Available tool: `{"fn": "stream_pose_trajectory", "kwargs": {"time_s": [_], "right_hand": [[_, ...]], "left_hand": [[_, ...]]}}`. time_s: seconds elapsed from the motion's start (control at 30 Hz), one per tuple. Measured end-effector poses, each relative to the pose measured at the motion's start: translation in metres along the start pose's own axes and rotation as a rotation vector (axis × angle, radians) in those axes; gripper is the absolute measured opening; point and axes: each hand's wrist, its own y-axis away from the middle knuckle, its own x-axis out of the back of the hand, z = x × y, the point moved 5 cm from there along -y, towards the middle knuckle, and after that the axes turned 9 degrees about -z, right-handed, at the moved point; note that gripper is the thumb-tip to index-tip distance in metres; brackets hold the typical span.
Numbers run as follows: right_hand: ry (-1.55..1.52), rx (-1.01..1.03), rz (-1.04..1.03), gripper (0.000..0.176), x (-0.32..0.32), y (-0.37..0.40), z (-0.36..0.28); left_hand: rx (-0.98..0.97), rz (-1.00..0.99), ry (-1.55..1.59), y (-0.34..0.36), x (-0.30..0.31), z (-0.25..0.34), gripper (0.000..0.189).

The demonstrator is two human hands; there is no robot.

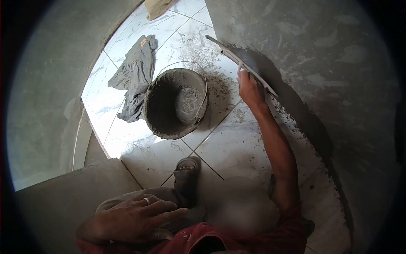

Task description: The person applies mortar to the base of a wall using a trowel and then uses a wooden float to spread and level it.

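Note:
My right hand [252, 89] is wrapped round the handle of a long plastering trowel [228, 51]. The trowel's blade lies along the base of the grey wall [338, 55], over a darker, wet-looking band of mortar [304, 110]. My left hand [141, 213], with a ring on one finger, rests on my bent knee, its fingers stretched out and holding nothing. In front of me a mortar-crusted bucket [154, 122] stands on the tiles, its thin wire handle leaning to the right side.
A crumpled grey cloth [137, 70] lies left of the bucket. Mortar crumbs [218, 86] are scattered over the white tiled floor [228, 139] and along the wall's foot. At the top is a beige cloth-like thing [157, 7]. A low grey ledge [80, 194] stands at lower left.

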Motion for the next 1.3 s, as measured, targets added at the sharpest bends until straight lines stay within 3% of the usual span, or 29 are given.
{"fn": "stream_pose_trajectory", "kwargs": {"time_s": [0.07,0.23,0.33,0.4,0.43,0.57,0.67,0.8,0.9,1.2,1.3], "right_hand": [[-0.042,-0.164,-0.051,0.018,0.002,-0.008,0.014],[-0.141,-0.192,0.074,0.018,0.047,0.039,0.011],[-0.04,-0.183,0.102,0.016,0.056,0.063,0.012],[0.176,-0.068,-0.152,0.015,0.036,0.068,0.014],[0.319,0.074,-0.019,0.014,0.037,0.065,0.005],[0.564,0.058,-0.039,0.017,-0.019,0.04,0.029],[0.498,-0.101,-0.072,0.019,-0.033,0.017,0.026],[0.316,-0.009,0.131,0.009,0.003,0.018,0.009],[0.116,-0.086,0.148,0.012,0.025,0.03,0.011],[-0.031,-0.212,0.35,0.021,0.067,0.11,0.03],[0.148,-0.106,0.174,0.02,0.055,0.117,0.033]], "left_hand": [[-0.002,-0.003,-0.018,0.0,0.002,0.002,0.065],[0.045,0.014,0.025,0.002,0.001,-0.007,0.064],[0.043,0.034,0.034,0.005,0.0,-0.008,0.065],[0.048,0.043,0.011,0.007,0.0,-0.009,0.065],[0.047,0.045,-0.015,0.008,-0.001,-0.009,0.065],[0.0,0.041,-0.035,0.007,-0.002,0.0,0.065],[-0.003,0.062,-0.062,0.006,-0.001,0.007,0.065],[0.013,0.049,-0.061,0.003,0.001,0.009,0.065],[0.024,0.036,-0.051,0.001,0.0,0.007,0.066],[0.043,0.034,-0.009,0.007,0.003,-0.003,0.064],[0.032,0.034,-0.005,0.006,0.003,-0.001,0.064]]}}
